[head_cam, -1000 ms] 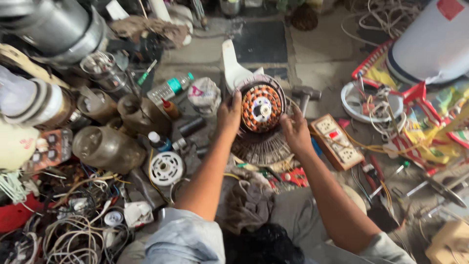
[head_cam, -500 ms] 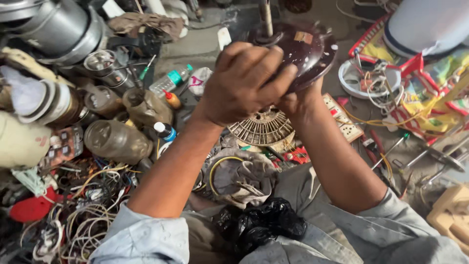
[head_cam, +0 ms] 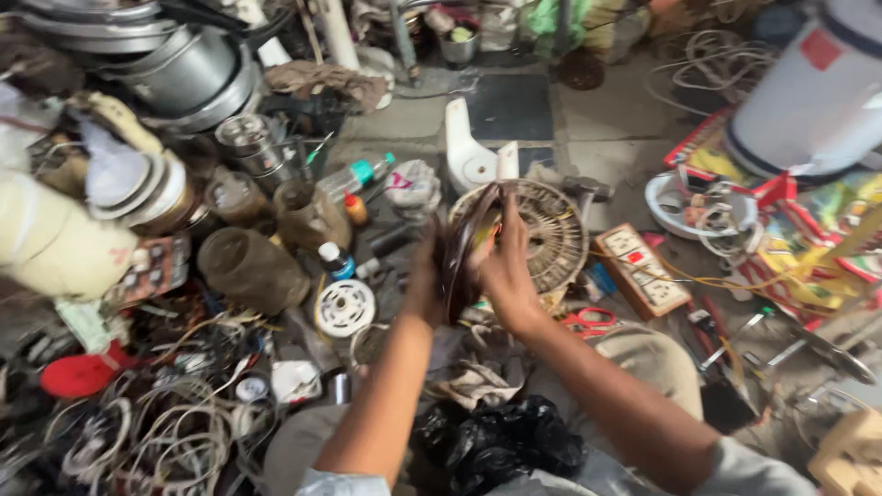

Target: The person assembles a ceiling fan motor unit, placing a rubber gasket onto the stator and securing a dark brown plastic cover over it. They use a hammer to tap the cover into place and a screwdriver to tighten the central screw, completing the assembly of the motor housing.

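Item held: we record a dark brown motor cover point(head_cam: 457, 262), a shallow round shell, gripped on edge between both hands above the cluttered floor point(head_cam: 606, 138). Our left hand point(head_cam: 424, 285) closes on its left face, fingers wrapped round the rim; our right hand point(head_cam: 503, 266) presses flat against its right face, fingers spread rather than curled. Both hands are occupied by this one piece.

Orientation: the cover stands on its rim, so its flat faces look left and right and its long axis runs up and away from us. The frame is motion-blurred, so we cannot say which face is hollow.

Handling note: we judge a firm two-sided grip at the rim, kept clear of the inner parts, to be the sound way to turn it.

Nearby: just beyond the right hand lies a round wound stator point(head_cam: 551, 234); further right, a white socket board point(head_cam: 643, 266). Left of the left hand sit a white slotted disc point(head_cam: 344, 308) and a brown jar point(head_cam: 248, 266). A black plastic bag point(head_cam: 501, 441) rests below the hands, at our lap.
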